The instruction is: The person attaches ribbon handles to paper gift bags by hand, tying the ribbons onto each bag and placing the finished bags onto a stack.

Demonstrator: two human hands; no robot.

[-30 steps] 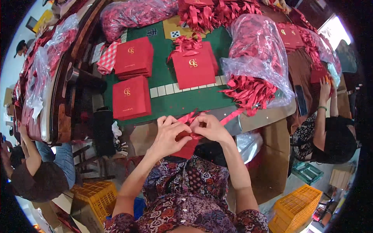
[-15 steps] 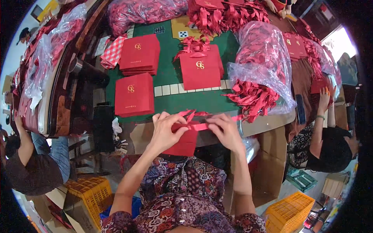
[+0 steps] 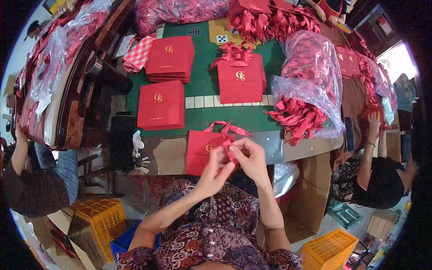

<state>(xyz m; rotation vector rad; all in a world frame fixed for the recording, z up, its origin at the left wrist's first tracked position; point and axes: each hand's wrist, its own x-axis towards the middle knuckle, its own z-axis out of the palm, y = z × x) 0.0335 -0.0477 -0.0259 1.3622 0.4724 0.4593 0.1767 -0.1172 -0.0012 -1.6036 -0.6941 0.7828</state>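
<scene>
A small red paper bag (image 3: 195, 146) lies at the table's near edge in front of me, partly covered by my hands. A red ribbon (image 3: 227, 143) runs over its right side, and more of it loops above the bag's top edge. My right hand (image 3: 252, 161) is closed, pinching the ribbon between thumb and fingers. Just left of it and lower, my left hand (image 3: 211, 175) curls its fingers and thumb about the same ribbon. Its fingertips are somewhat blurred, and the exact grip is partly hidden.
Two stacks of flat red bags, one nearer (image 3: 159, 105) and one farther (image 3: 168, 58), lie left on the green tabletop. Beyond my hands lie red bags with ribbon handles (image 3: 240, 78). A clear plastic bag of red ribbons (image 3: 308, 72) rests right. People work at both sides.
The ribbon was stretched sideways between my hands; now they are close together over the bag's right side. My left hand moved right and nearer me; the bag now lies more in view.
</scene>
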